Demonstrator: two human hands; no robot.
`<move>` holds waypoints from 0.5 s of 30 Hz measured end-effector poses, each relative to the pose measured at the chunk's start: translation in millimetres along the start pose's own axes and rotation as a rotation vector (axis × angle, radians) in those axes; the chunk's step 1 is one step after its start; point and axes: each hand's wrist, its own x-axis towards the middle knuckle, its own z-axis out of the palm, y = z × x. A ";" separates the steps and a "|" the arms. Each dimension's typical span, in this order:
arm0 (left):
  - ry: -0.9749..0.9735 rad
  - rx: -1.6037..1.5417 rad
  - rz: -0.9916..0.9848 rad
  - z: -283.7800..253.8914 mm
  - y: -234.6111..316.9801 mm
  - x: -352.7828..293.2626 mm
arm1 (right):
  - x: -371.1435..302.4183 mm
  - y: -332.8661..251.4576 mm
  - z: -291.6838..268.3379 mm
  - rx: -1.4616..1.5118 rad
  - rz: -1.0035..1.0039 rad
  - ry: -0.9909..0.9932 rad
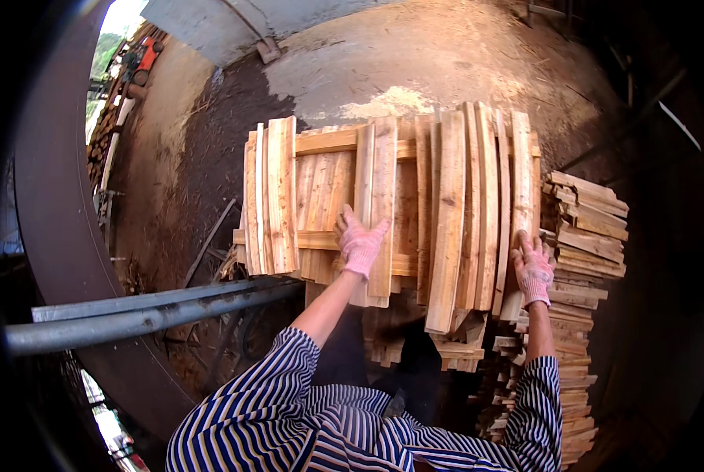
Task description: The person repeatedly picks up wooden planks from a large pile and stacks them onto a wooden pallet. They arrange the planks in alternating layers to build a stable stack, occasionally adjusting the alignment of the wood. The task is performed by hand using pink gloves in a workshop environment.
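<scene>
A layered stack of rough wooden boards (449, 212) is in front of me. Its top boards run away from me across cross-slats (328, 241), with gaps between them. My left hand (360, 245), in a pinkish glove, rests spread over a pair of middle boards (383, 189), thumb toward the right. At the stack's right edge, my similarly gloved right hand (534, 270) lies with fingers extended against the outermost board (520, 185). Its fingertips are partly hard to make out. A group of narrow boards (282, 197) lies at the left end.
A tall pile of short wood pieces (576, 315) stands close on the right. Grey metal rails (155, 313) reach in from the left, beside a broad dark curved surface (53, 197). Farther off are a pale wall (226, 23) and a red machine (147, 59) near stacked logs.
</scene>
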 end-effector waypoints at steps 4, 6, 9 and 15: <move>-0.288 -0.120 -0.124 1.7 53.8 41.1 | -8.1 -17.8 -1.6 0.043 0.141 0.375; -0.458 -0.609 -0.201 10.1 44.4 57.5 | -31.0 -79.1 -1.5 0.541 -0.099 0.640; -0.582 -1.407 -0.215 40.5 -25.0 94.7 | -66.0 -204.8 5.4 1.008 -0.379 0.444; -0.806 -0.886 -0.120 25.3 -18.5 143.2 | 14.6 -323.5 69.4 0.864 0.091 0.000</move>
